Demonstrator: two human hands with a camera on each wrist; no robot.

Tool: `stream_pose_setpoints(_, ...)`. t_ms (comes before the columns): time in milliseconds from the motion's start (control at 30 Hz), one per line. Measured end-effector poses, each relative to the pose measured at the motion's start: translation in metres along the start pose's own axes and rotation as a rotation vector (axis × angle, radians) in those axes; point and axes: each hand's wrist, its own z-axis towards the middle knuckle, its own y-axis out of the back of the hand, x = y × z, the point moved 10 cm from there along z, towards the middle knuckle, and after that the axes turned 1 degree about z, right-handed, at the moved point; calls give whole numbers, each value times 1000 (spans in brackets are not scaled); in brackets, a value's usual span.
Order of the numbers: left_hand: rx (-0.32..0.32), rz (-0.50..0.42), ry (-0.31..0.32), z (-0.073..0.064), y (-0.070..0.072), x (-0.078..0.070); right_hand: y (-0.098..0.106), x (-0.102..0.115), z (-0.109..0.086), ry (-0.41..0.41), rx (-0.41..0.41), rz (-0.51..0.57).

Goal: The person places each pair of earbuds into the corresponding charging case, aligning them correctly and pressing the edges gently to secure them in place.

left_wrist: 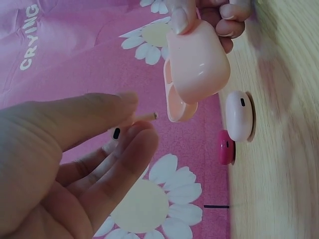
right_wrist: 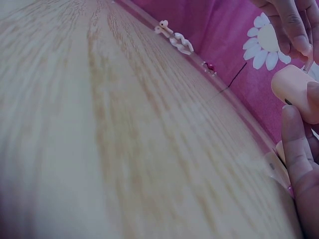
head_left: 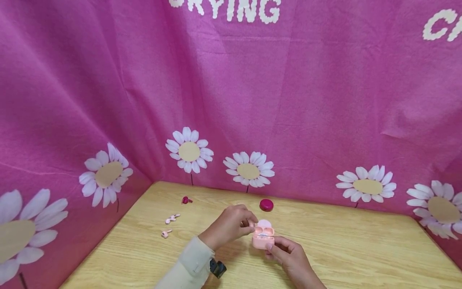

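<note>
My right hand (head_left: 294, 259) holds a peach-pink earbud case (head_left: 262, 241) above the table, its lid standing open and its two wells facing up. Between thumb and index finger, my left hand (head_left: 231, 226) pinches a peach earbud (left_wrist: 147, 117). The earbud's stem points toward the open case, with a small gap between them in the left wrist view. The right wrist view shows the case's rounded underside (right_wrist: 291, 87) in the right hand's fingers, partly cut off by the frame edge.
A dark pink case (head_left: 266, 205) lies behind the hands, near a pale pink case (left_wrist: 239, 115). On the left of the wooden table (head_left: 343, 245) are pale pink earbuds (head_left: 166, 233) and dark pink earbuds (head_left: 186, 200). A pink daisy-print cloth (head_left: 306, 120) hangs around the back and sides.
</note>
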Motion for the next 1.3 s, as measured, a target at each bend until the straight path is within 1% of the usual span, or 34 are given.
stream_pose_setpoints(200, 24, -8, 16, 0, -2, 1, 0, -1, 0, -6, -7, -10)
stream_pose_setpoints(433, 45, 50, 24, 1, -4, 0, 1, 0, 1, 5, -21, -23)
stream_pose_setpoints(600, 87, 80, 20, 1, -10, -1, 1, 0, 0, 9, -14, -26)
stream_pose_setpoints(733, 103, 96, 15, 1, -14, 0, 0, 0, 0, 16, 0, -20)
stream_pose_setpoints(967, 142, 80, 29, -1, -19, 2, 0, -1, 0, 1, 2, -19)
stream_pose_setpoints(1167, 148, 85, -5, 0, -22, 1, 0, 0, 0, 6, -4, -28)
stream_pose_setpoints(1300, 147, 96, -15, 0, -22, 0, 1, 0, 0, 3, -15, -32)
